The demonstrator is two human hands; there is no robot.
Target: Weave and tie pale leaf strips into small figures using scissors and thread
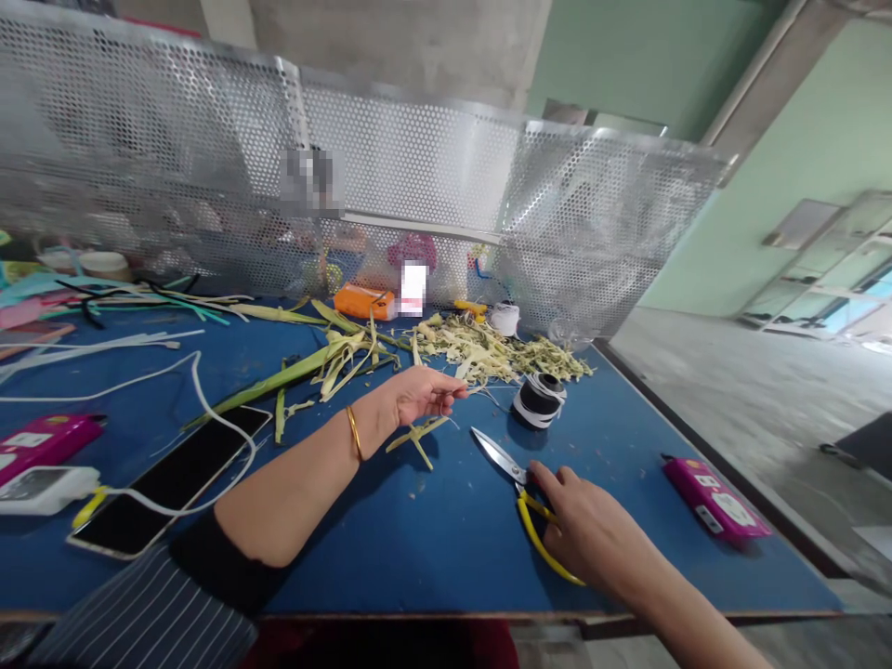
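Over blue table (432, 548), L hand (424, 395) pinches thin thread (488, 388) nr spool (536, 403), R hand (585, 520) w/ grip around yellow-handled scissors (505, 462) just in front of spool; pref. keep thread taut, tips clear of L hand.
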